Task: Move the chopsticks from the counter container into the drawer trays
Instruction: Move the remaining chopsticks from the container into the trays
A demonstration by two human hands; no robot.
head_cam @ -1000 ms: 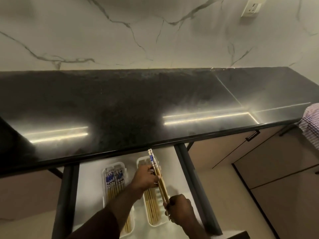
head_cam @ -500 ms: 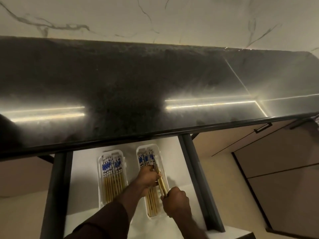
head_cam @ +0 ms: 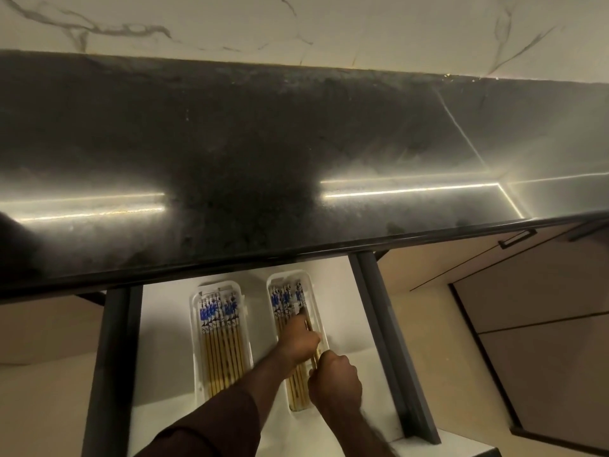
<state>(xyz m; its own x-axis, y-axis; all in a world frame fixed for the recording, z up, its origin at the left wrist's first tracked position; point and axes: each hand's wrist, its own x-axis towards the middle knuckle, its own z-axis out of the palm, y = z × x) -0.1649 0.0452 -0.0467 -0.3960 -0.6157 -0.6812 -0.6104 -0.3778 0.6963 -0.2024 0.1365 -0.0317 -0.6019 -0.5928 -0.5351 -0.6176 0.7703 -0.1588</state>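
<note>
Two white trays lie side by side in the open drawer [head_cam: 164,324]. The left tray [head_cam: 195,324] holds several bamboo chopsticks [head_cam: 224,338] with blue and white tops. The right tray [head_cam: 321,311] holds several more chopsticks [head_cam: 286,298]. My left hand [head_cam: 298,341] and my right hand [head_cam: 334,379] both grip one pair of chopsticks [head_cam: 309,324] low over the right tray's right side, the left hand nearer the patterned tops, the right hand at the thin ends. No counter container is in view.
The black stone counter [head_cam: 296,143] overhangs the back of the drawer. Dark drawer side rails [head_cam: 385,341] run on both sides. Closed cabinet doors [head_cam: 543,324] with a dark handle [head_cam: 515,239] stand to the right. A marble wall [head_cam: 296,24] rises behind.
Both hands have lowered the held pair from above the right tray down into it, tops pointing toward the counter. The camera has tilted further downward.
</note>
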